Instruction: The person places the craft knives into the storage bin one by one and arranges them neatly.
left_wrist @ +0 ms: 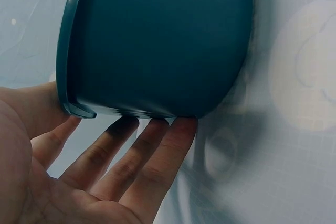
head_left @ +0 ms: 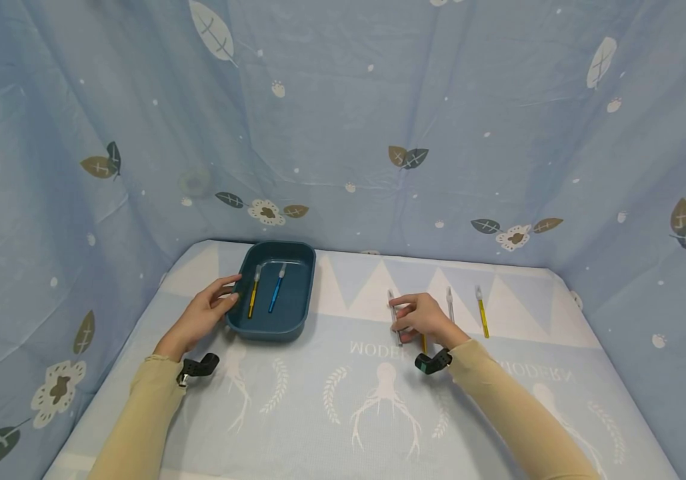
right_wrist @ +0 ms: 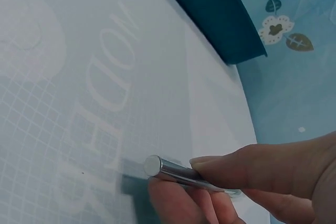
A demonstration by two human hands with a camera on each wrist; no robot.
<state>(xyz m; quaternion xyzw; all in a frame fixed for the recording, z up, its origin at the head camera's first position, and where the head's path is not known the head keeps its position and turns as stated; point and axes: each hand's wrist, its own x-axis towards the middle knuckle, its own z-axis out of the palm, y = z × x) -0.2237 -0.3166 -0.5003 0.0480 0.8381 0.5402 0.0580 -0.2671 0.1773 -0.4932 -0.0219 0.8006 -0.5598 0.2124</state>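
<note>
Covering the whole workspace, a pale blue printed cloth lies over the tabletop (head_left: 343, 400), with matching leaf-print fabric hung behind and at both sides. A dark teal tray (head_left: 303, 303) stands on the left part of the tabletop; inside it lie a yellow pen (head_left: 253, 299) and a blue pen (head_left: 275, 296), side by side and apart. The left hand (head_left: 206, 313) is spread, straight fingers (left_wrist: 157, 153) resting against the tray's outer wall near its base. The right hand (head_left: 423, 319), well apart from the tray, pinches a silver pen (head_left: 395, 319) between thumb and fingers (right_wrist: 247, 166), low over the cloth. Just to its right lie another silver pen (head_left: 450, 305) and a second yellow pen (head_left: 483, 313).
</note>
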